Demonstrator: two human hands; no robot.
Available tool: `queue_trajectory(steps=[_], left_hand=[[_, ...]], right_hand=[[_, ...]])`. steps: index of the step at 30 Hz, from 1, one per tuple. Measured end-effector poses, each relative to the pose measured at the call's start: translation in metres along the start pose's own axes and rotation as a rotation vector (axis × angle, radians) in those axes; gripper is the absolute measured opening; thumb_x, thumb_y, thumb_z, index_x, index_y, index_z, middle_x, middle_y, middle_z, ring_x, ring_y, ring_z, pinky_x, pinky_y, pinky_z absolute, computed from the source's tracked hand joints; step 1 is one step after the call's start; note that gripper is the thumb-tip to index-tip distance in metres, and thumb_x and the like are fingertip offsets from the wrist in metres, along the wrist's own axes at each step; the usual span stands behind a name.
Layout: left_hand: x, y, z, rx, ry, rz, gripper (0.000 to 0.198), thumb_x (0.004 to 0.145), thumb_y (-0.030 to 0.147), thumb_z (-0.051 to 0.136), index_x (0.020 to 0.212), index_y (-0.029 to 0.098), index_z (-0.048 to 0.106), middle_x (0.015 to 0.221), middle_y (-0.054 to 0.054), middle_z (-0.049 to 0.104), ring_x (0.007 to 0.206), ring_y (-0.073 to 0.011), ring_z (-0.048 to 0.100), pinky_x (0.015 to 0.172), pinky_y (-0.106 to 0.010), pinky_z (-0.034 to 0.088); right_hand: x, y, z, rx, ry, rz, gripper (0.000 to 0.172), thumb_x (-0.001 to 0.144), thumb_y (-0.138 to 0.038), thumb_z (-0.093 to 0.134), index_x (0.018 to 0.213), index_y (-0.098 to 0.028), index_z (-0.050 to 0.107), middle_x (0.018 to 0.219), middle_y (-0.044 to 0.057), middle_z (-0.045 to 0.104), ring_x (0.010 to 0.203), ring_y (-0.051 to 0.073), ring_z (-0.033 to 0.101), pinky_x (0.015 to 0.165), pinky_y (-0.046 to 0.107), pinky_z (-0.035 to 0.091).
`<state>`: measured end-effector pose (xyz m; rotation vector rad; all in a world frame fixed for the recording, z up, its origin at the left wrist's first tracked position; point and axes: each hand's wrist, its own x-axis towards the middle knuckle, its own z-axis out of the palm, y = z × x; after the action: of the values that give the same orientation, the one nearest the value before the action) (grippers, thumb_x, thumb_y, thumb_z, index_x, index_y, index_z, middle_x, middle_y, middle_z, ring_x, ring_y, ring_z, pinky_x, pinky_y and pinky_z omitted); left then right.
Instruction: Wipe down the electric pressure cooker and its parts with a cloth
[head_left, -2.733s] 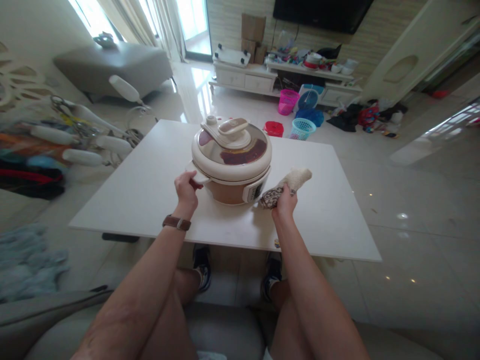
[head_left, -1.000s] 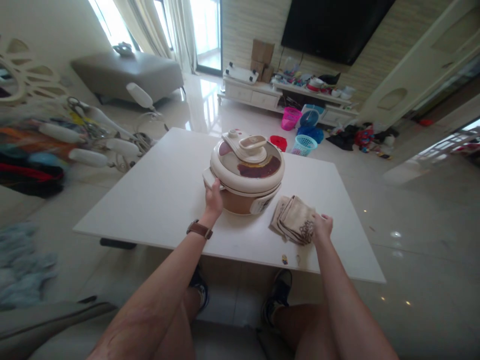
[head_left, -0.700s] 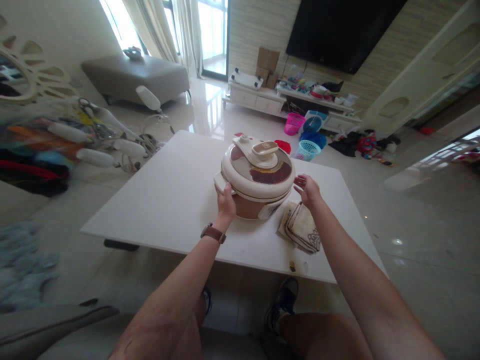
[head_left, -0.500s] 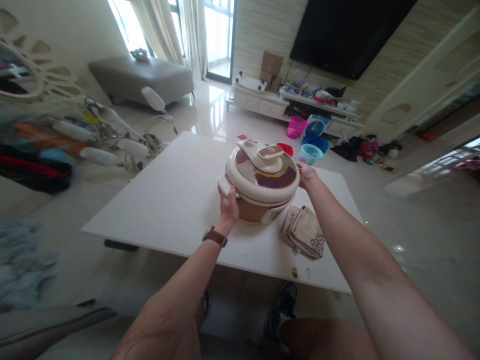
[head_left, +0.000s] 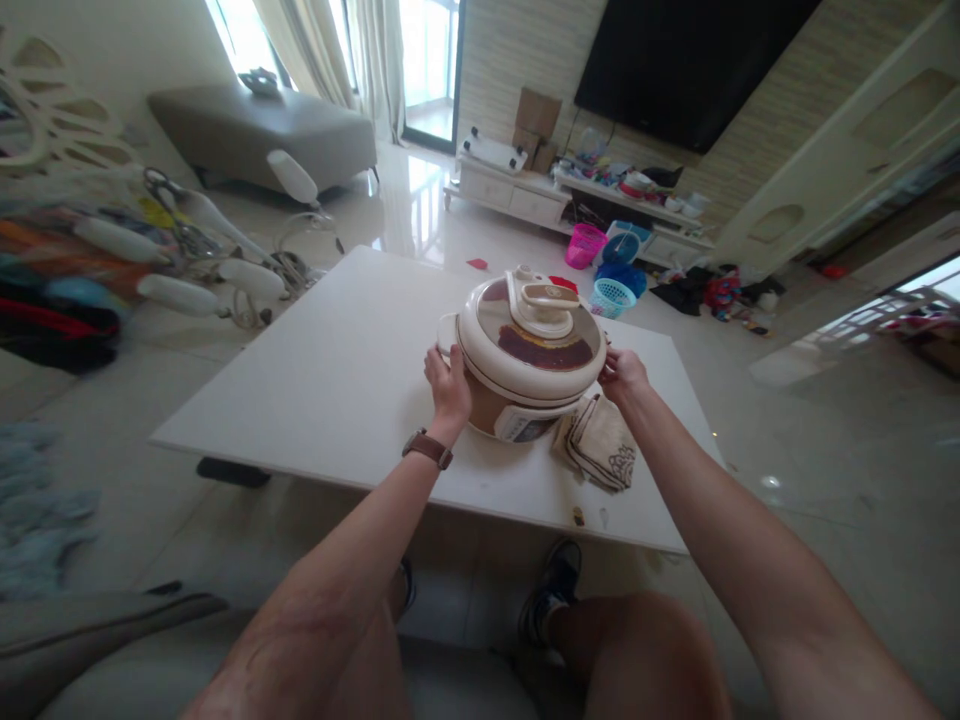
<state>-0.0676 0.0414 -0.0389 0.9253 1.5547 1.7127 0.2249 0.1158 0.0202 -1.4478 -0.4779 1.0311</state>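
Note:
A cream and brown electric cooker with a handled lid stands on the white table. My left hand, with a brown watch strap at the wrist, grips the cooker's left side near its side handle. At the cooker's right side, my right hand is closed on the rim. The control panel faces me. A folded beige cloth with a dark pattern lies on the table just under my right wrist, touching the cooker's base.
My knees and dark shoes show under the table's near edge. Left of the table lies a heap of white-handled items and coloured cloth. Pink and blue baskets sit on the glossy floor beyond, before a low white cabinet.
My right hand laid the cloth on the table, let go and moved to the cooker's right side. The cooker has turned so its panel faces me. The left hand stayed on the cooker.

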Motion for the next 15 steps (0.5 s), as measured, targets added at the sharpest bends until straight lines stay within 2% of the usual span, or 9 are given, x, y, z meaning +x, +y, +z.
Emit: queue_trajectory(steps=[2,4,8,11,15], left_hand=[[-0.016,0.0,0.0,0.002,0.03,0.053,0.049,0.102,0.065,0.051,0.123,0.022,0.062,0.135,-0.016,0.061,0.142,-0.0322,0.049,0.128,-0.052,0.028],[-0.034,0.002,-0.003,-0.026,0.018,0.082,0.045,0.104,0.06,0.052,0.126,0.023,0.063,0.136,-0.015,0.061,0.14,-0.0304,0.051,0.127,-0.049,0.032],[-0.059,0.01,-0.013,-0.101,-0.121,0.046,0.05,0.105,0.051,0.05,0.144,0.022,0.061,0.154,-0.015,0.06,0.148,-0.0287,0.051,0.129,-0.045,0.034],[-0.061,0.012,-0.017,-0.129,-0.194,0.019,0.056,0.103,0.047,0.053,0.153,0.021,0.058,0.166,-0.012,0.053,0.158,-0.0293,0.044,0.133,-0.044,0.028],[-0.049,0.011,-0.011,-0.17,-0.257,0.014,0.059,0.101,0.045,0.057,0.155,0.022,0.058,0.167,-0.009,0.053,0.16,-0.0298,0.042,0.134,-0.045,0.028]], right_hand=[[-0.014,0.006,-0.015,0.012,0.04,0.021,0.014,0.077,-0.01,0.068,0.083,-0.02,0.06,0.064,-0.004,0.06,0.051,0.008,0.052,0.041,0.014,0.041],[-0.028,0.011,-0.028,0.027,0.051,0.025,0.013,0.079,-0.013,0.068,0.082,-0.021,0.059,0.064,-0.004,0.058,0.05,0.007,0.05,0.04,0.015,0.04],[-0.046,0.018,-0.037,0.065,0.047,-0.019,0.015,0.079,-0.015,0.071,0.079,-0.021,0.057,0.063,-0.006,0.054,0.048,0.006,0.047,0.04,0.016,0.037],[-0.05,0.021,-0.033,0.097,0.061,-0.075,0.019,0.076,-0.013,0.071,0.075,-0.021,0.054,0.06,-0.007,0.051,0.047,0.006,0.043,0.039,0.017,0.033],[-0.044,0.022,-0.024,0.121,0.095,-0.106,0.019,0.076,-0.013,0.068,0.074,-0.022,0.052,0.056,-0.008,0.047,0.048,0.007,0.042,0.04,0.018,0.032]])
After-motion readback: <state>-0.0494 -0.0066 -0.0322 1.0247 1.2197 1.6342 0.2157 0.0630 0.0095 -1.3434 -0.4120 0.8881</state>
